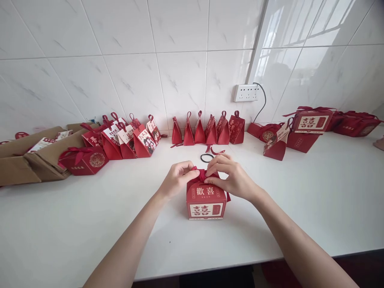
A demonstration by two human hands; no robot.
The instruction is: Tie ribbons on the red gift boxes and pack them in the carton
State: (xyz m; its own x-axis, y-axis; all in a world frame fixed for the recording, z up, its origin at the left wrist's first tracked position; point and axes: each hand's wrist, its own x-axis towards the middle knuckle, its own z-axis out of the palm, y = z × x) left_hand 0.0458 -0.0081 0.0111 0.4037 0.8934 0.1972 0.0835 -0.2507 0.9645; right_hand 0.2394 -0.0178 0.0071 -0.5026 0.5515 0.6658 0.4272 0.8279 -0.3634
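A red gift box (206, 200) with white and gold lettering stands upright on the white table in front of me. Around its top runs a dark red ribbon (202, 175), bunched at the middle. My left hand (179, 177) pinches the ribbon from the left, thumb and fingers closed on it. From the right, my right hand (228, 176) grips the same ribbon with thumb and fingertips, its fingers partly covering the box top. A ribbon end hangs behind the box's right side. Just beyond my right fingers lies a black ring (207, 158).
Several small red triangular boxes (199, 134) line the wall. More red boxes (144, 140) and a brown cardboard box (45, 160) are at left. At right, a ribboned box (313, 120) sits on another. A power strip (246, 93) hangs on the tiled wall.
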